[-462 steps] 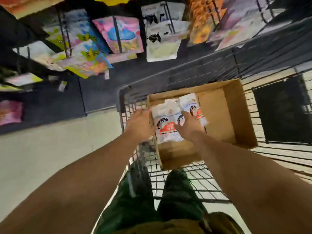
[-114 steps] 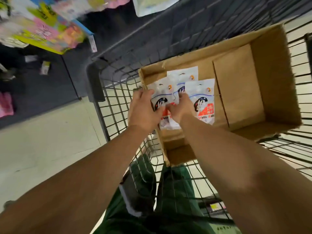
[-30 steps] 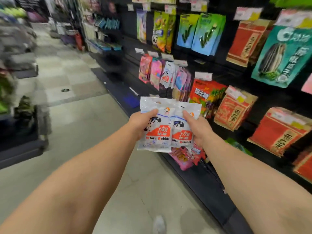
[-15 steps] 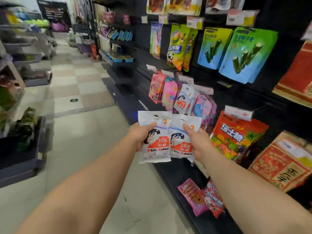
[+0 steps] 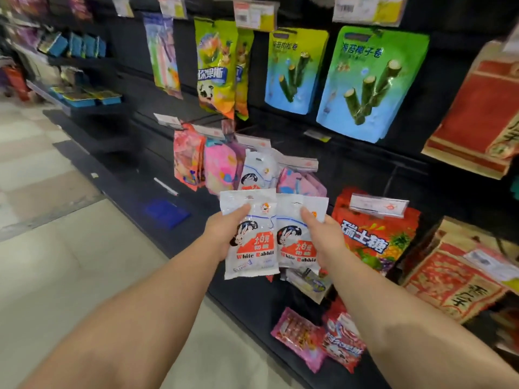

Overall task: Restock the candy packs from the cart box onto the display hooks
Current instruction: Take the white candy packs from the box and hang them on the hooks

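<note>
risk here lies mostly in the handover from two hands to one hook. the left hand [image 5: 224, 234] pinches one white rabbit pack [image 5: 251, 234] with its thumb laid over the front near the top, and the right hand [image 5: 323, 237] grips a second pack [image 5: 299, 231] the same way, the two packs side by side and overlapping slightly at their inner edges, held upright in front of the display. just behind and above them hang matching packs [image 5: 257, 171] on a display hook [image 5: 252, 141], between pink packs [image 5: 222, 169] on the left and pastel ones [image 5: 302, 182] on the right, so that looks to be the target. with each hand's grip closed on a pack, neither is free to steady the hook or part the neighbours; pushing a pack on one-handed could miss the small hang hole near the pack's top edge, or tear it if forced. the thumbs sit close to those holes, so they may get in the way of the hook tip. the packaging looks slick and soft, so a loosened pinch could let a pack slide to the floor [image 5: 84, 276] or onto the lower shelf [image 5: 252, 299], where loose packs [image 5: 317, 338] already lie. crowding could also knock the pink packs off. whether the hook has room left cannot be told.
</note>
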`<action>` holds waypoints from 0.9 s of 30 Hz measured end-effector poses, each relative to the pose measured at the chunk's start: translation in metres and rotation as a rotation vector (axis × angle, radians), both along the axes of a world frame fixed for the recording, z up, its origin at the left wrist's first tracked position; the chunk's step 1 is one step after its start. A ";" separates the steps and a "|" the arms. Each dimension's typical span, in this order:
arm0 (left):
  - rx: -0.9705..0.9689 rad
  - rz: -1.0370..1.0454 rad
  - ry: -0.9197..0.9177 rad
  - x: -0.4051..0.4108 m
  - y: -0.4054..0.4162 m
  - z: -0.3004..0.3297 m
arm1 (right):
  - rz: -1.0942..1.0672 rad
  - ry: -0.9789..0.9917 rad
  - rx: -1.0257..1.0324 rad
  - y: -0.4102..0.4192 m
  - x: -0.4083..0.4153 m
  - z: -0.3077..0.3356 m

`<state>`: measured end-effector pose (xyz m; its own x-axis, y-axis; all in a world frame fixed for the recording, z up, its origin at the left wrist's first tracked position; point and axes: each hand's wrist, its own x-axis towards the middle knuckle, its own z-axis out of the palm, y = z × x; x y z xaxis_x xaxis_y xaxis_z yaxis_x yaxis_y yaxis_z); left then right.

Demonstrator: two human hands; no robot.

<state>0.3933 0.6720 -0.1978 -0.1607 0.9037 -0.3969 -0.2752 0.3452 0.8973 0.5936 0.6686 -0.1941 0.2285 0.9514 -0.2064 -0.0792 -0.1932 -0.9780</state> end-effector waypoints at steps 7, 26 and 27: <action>0.035 -0.223 0.014 -0.026 0.097 -0.011 | -0.239 -0.011 -0.031 0.060 -0.023 -0.005; -0.071 -0.462 0.034 -0.052 0.173 -0.046 | -0.315 0.058 -0.089 0.109 -0.066 -0.026; -0.072 -0.454 0.031 -0.054 0.174 -0.045 | -0.294 0.058 -0.101 0.111 -0.071 -0.027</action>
